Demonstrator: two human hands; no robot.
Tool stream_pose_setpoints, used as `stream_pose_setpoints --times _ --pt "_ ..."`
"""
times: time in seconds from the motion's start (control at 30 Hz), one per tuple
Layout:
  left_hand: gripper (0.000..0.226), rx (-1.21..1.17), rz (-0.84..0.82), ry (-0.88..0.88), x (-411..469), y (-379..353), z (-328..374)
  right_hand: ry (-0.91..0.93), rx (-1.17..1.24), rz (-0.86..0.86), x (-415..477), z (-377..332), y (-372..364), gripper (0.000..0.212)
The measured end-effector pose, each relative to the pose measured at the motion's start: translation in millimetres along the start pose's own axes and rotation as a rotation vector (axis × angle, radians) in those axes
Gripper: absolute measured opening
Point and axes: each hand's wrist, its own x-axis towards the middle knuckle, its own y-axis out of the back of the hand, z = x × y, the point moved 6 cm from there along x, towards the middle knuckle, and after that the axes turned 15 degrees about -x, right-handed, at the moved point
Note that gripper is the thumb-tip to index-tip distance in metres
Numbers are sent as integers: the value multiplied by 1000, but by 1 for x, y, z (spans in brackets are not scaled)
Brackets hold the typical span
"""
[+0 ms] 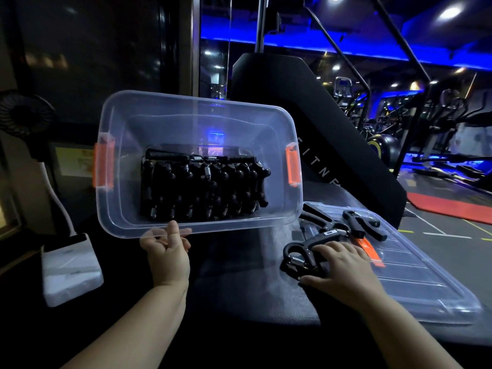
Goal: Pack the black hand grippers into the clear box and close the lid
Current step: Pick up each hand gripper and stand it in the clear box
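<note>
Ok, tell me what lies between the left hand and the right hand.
Head view: only bare dark mat lies between the left hand, holding the clear box's near rim, and the right hand, resting on a black hand gripper.

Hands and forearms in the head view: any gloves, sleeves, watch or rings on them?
Nothing worn shows. The left hand and right hand are bare, without gloves, and both forearms are bare down to the frame edge, without sleeves. No watch, band or ring shows on either wrist or the fingers in view.

both forearms bare, no sleeves; left hand and right hand ungloved
</note>
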Motion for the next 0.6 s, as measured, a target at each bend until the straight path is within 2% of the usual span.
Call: stream_pose_setpoints --times 0.13,0.23,0.43,0.6 --pt "21 -7 0 -2 -1 -1 2 37 13 6 -1 -3 0 77" --pt "21 -4 1 -6 0 -1 2 92 56 96 -4 -7 2 79" --pt "21 -18 0 6 -1 0 2 176 253 434 -17 -14 26 39" --pt "20 -17 0 15 -1 -1 3 254 395 485 -25 -38 50 22"
